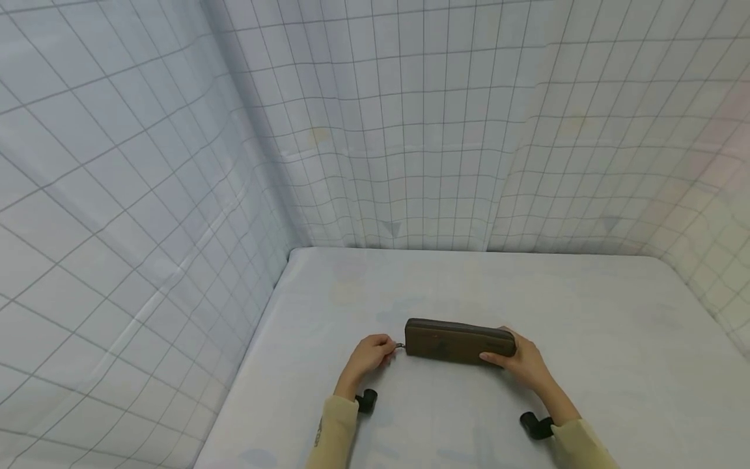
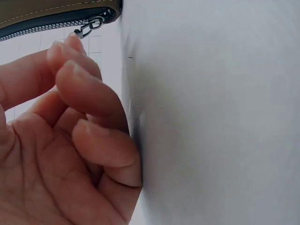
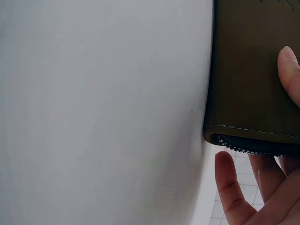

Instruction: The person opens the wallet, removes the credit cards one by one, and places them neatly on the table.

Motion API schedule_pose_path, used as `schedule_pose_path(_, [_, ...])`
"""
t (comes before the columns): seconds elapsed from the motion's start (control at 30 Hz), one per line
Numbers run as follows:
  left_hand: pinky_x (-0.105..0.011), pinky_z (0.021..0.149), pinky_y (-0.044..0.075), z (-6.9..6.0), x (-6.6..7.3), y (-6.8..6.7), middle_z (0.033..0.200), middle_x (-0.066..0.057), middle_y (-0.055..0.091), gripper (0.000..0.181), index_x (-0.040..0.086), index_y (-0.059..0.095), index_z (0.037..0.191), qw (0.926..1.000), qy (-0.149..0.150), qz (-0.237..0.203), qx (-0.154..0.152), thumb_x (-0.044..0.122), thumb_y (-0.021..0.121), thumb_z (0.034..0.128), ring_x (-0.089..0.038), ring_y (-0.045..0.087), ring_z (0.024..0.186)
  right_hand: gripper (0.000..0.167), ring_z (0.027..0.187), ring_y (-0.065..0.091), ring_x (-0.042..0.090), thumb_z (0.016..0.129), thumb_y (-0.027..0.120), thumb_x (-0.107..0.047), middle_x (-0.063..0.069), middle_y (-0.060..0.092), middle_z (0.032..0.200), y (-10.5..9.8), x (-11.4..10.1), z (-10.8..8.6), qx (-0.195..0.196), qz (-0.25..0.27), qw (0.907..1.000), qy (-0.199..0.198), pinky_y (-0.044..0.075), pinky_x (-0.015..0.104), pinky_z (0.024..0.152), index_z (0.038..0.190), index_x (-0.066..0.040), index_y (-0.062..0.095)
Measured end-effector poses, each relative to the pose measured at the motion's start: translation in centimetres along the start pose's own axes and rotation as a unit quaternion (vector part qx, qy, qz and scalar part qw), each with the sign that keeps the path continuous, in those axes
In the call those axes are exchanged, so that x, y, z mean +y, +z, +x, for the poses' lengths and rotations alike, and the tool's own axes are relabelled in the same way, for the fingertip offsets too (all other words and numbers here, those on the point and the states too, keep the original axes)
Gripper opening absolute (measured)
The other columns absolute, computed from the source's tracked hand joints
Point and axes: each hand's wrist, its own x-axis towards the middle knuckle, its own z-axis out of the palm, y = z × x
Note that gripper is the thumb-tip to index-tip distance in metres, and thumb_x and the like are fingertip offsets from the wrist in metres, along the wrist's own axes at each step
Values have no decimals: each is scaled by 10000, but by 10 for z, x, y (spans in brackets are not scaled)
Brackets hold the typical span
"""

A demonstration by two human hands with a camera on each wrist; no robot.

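A long brown wallet [image 1: 454, 344] with a zipper round its edge stands on its long side on the white table. The left hand [image 1: 370, 355] pinches the zipper pull at the wallet's left end between thumb and forefinger; in the left wrist view the metal slider [image 2: 95, 22] shows just past the fingertips, the other fingers curled. At the other end the right hand [image 1: 524, 365] grips the wallet, thumb on the near face and fingers behind. The right wrist view shows the wallet's end [image 3: 253, 93] with zipper teeth along its edge, the thumb lying on the brown face.
The white table [image 1: 469, 280] has a back edge against a hanging white cloth with a grid pattern [image 1: 410, 163]. More grid cloth [image 1: 117, 228] hangs at the left, and some at the right. Black devices [image 1: 366, 400] are worn on both wrists, by the pale yellow sleeves.
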Motion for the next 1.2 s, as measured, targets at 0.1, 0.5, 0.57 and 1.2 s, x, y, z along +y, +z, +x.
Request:
schedule_pose_path(0.1, [-266,528,329,0,-1,0,627,-5,510,256,-8,625,774,9995,-57,-322,29,145,540,960,-122,428,559,613,1093,533,423,796,770,-363,200,613,1157,1,-1,0,43,-32,9999,-87,405,580,881,1247,0,568])
schedule_pose_path(0.5, [-282,602,302,1,3,-2,645,-10,454,277,-56,623,799,9945,-128,-988,325,144,527,964,-138,390,624,519,1007,580,346,791,770,-380,100,648,1067,0,-3,4,-16,-29,9999,-122,447,534,819,1170,-64,609])
schedule_pose_path(0.57, [-281,598,290,2,3,-2,645,-11,445,279,-67,613,797,9930,-97,-1125,355,135,523,966,-140,378,621,530,1011,578,350,793,769,-379,108,646,1074,0,-3,4,-47,-18,9999,-112,446,536,822,1179,-55,605])
schedule_pose_path(1.2, [-205,482,257,4,20,-5,610,39,396,307,-120,534,833,9670,-45,-2526,327,142,493,987,-77,311,518,682,1069,544,419,800,756,-407,216,610,1150,-3,-5,4,-147,-188,9996,122,428,557,851,1270,33,532])
